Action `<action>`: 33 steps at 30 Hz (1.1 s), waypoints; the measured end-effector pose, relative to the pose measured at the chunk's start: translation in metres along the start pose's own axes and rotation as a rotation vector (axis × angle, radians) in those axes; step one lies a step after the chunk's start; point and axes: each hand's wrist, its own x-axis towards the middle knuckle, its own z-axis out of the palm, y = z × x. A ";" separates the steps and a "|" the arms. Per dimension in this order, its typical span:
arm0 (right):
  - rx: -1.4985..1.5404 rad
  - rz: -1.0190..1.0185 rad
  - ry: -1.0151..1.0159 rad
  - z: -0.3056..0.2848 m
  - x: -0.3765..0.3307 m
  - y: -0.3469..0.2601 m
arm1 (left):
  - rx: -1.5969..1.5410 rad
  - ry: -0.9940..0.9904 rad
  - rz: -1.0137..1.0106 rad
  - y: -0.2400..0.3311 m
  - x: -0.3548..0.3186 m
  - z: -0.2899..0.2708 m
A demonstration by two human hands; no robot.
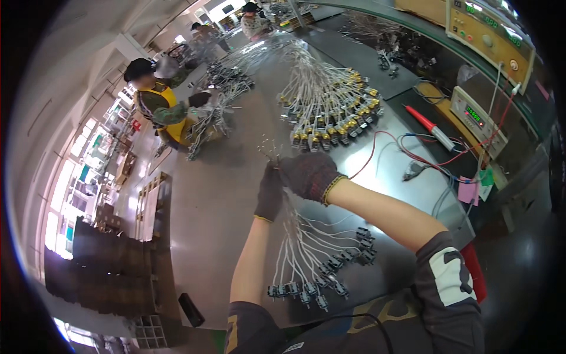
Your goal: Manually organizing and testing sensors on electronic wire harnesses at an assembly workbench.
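Both of my hands wear dark knitted gloves with yellow cuffs and meet over the middle of the metal table. My left hand (270, 194) is closed around a bundle of thin white cables (291, 227). My right hand (309, 176) presses against it at the top of the same bundle, fingers curled and partly hidden. Above the gloves, the cables' thin bare tips (269, 151) fan out. Toward my body the cables spread apart and end in several dark connectors (330, 266) lying on the table.
Ahead lies a large fan of white cables with yellow-and-black connectors (333, 121). A red pen-shaped tool (427, 127) with wires and a meter (477, 121) are at right. A co-worker (159, 106) handles cables at far left. A small black object (191, 310) sits near the left edge.
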 end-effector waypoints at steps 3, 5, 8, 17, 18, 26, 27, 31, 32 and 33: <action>0.084 0.042 0.089 0.025 -0.012 0.021 | 0.304 0.087 -0.197 0.026 0.000 0.021; 0.373 -0.056 0.253 0.060 -0.008 0.040 | 0.592 -0.040 -0.082 0.020 0.004 0.020; 0.253 0.030 0.177 0.036 -0.015 0.016 | 0.706 0.022 0.116 -0.010 -0.002 -0.004; 0.219 -0.293 0.254 0.045 -0.041 0.030 | 0.522 0.058 0.403 -0.044 0.010 -0.051; 0.318 -0.401 0.281 0.047 -0.053 0.047 | -0.212 0.181 0.126 -0.021 0.006 -0.017; -0.024 0.377 0.336 -0.021 -0.109 0.228 | 0.302 0.031 -0.165 -0.061 -0.037 -0.066; -0.070 0.015 0.624 -0.033 -0.121 0.292 | 0.293 0.013 -0.155 -0.081 -0.037 -0.067; -0.423 0.503 0.232 -0.138 -0.152 0.372 | 0.248 -0.106 -0.288 -0.114 -0.048 -0.106; -0.385 0.588 0.394 -0.147 -0.165 0.386 | 0.111 -0.103 -0.262 -0.115 -0.050 -0.119; -0.394 0.614 0.399 -0.149 -0.183 0.397 | -0.040 -0.132 -0.244 -0.108 -0.042 -0.106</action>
